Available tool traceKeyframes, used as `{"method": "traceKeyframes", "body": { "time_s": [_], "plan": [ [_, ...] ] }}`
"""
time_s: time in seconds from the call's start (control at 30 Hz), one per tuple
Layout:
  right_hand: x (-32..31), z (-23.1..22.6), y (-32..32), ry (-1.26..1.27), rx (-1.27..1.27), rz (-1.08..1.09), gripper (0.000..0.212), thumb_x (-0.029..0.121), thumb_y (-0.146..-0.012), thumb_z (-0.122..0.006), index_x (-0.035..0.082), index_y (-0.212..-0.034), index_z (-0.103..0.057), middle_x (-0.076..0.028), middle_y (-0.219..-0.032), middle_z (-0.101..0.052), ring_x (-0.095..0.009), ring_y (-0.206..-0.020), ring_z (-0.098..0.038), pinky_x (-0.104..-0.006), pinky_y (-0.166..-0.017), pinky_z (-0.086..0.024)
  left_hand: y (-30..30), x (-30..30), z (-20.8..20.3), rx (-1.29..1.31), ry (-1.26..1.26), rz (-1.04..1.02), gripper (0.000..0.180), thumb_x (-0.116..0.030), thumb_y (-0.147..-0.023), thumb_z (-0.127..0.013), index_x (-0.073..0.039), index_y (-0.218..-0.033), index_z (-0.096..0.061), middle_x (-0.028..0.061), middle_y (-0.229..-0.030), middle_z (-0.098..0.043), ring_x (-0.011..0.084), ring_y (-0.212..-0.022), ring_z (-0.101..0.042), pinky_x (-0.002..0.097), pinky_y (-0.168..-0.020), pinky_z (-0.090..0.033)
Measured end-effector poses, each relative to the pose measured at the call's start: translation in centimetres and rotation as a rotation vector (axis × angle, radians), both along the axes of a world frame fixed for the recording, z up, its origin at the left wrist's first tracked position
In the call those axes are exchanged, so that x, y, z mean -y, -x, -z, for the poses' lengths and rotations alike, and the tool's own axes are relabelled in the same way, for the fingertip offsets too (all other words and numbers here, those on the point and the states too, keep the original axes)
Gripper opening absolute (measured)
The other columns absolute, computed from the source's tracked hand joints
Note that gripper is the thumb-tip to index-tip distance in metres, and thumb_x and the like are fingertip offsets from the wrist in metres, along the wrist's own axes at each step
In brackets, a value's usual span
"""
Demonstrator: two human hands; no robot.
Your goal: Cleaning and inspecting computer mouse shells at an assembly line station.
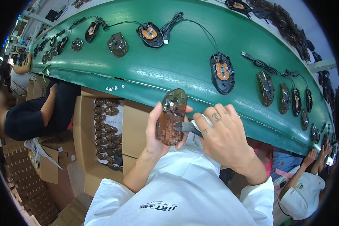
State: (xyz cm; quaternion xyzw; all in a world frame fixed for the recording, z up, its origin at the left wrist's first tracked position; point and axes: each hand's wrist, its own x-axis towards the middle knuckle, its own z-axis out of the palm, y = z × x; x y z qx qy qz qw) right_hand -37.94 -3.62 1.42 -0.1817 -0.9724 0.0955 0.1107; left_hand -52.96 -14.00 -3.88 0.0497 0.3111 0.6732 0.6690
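Observation:
My left hand [153, 132] grips a translucent brown mouse shell [171, 115] by its sides, holding it up in front of my body at the near edge of the green belt. In my right hand [229, 139] is a pair of cutting pliers [185, 127], its grey jaws against the lower right part of the shell. The fingers wrap round the handles and mostly hide them. Whether the jaws are biting into the plastic I cannot tell. Beyond the shell, an opened black mouse [222, 73] with an orange circuit board lies on the belt, its cable attached.
More opened mice [150, 34] and loose brown shells [118, 44] are spread along the green belt [177, 64]. A cardboard box [83, 135] with rows of brown shells stands at my left. Co-workers sit left [30, 113] and right [303, 192].

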Motion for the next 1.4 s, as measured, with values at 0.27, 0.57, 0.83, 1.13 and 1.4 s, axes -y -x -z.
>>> {"method": "traceKeyframes", "body": {
  "time_s": [0.27,0.57,0.83,1.13,1.4],
  "plan": [
    [-0.3,-0.1,1.1,-0.19,0.06,-0.108,0.023,0.011,-0.078,-0.064,0.001,-0.098,-0.064,-0.011,-0.085,-0.052,-0.023,-0.074,-0.044,-0.0362,-0.071,-0.037,-0.2,0.2,-0.8,-0.116,0.079,0.007,0.069,-0.057,-0.099,-0.029,0.002,-0.122,-0.058,0.013,-0.07,-0.063,0.0169,-0.037,-0.045,0.0261,-0.032,-0.031],
    [-0.5,-1.4,1.9,-0.274,0.159,-0.157,0.02,0.012,-0.079,-0.062,0.001,-0.095,-0.063,-0.011,-0.083,-0.051,-0.023,-0.073,-0.043,-0.0362,-0.07,-0.037,0.2,0.1,-1.2,-0.119,0.091,0.013,0.063,-0.053,-0.102,-0.028,-0.001,-0.116,-0.059,0.0119,-0.067,-0.063,0.0145,-0.036,-0.041,0.0254,-0.032,-0.03],
    [-0.6,-2.2,2.6,-0.231,0.222,-0.179,0.016,0.011,-0.074,-0.064,0.002,-0.087,-0.061,-0.012,-0.081,-0.05,-0.023,-0.072,-0.043,-0.0358,-0.067,-0.036,0.5,0.4,-1.3,-0.077,0.06,0.047,0.058,-0.049,-0.103,-0.029,-0.001,-0.113,-0.06,0.0106,-0.065,-0.062,0.0125,-0.036,-0.038,0.0243,-0.033,-0.029],
    [-0.9,-4.1,3.2,-0.29,0.333,-0.253,0.008,0.009,-0.072,-0.064,0.005,-0.077,-0.058,-0.012,-0.077,-0.051,-0.022,-0.071,-0.043,-0.0355,-0.064,-0.036,0.3,0.4,-0.6,-0.168,0.103,0.08,0.058,-0.049,-0.104,-0.029,-0.002,-0.104,-0.063,0.0065,-0.06,-0.059,0.0094,-0.038,-0.04,0.0225,-0.035,-0.028],
    [-0.9,-4.3,3.2,-0.269,0.393,-0.295,0.009,0.01,-0.072,-0.065,0.005,-0.074,-0.057,-0.012,-0.073,-0.052,-0.021,-0.066,-0.043,-0.0341,-0.06,-0.036,-0.3,0.5,-0.4,-0.223,0.154,0.08,0.058,-0.049,-0.104,-0.029,-0.004,-0.098,-0.065,0.0042,-0.057,-0.058,0.0069,-0.04,-0.041,0.0215,-0.037,-0.027]
  ]
}}
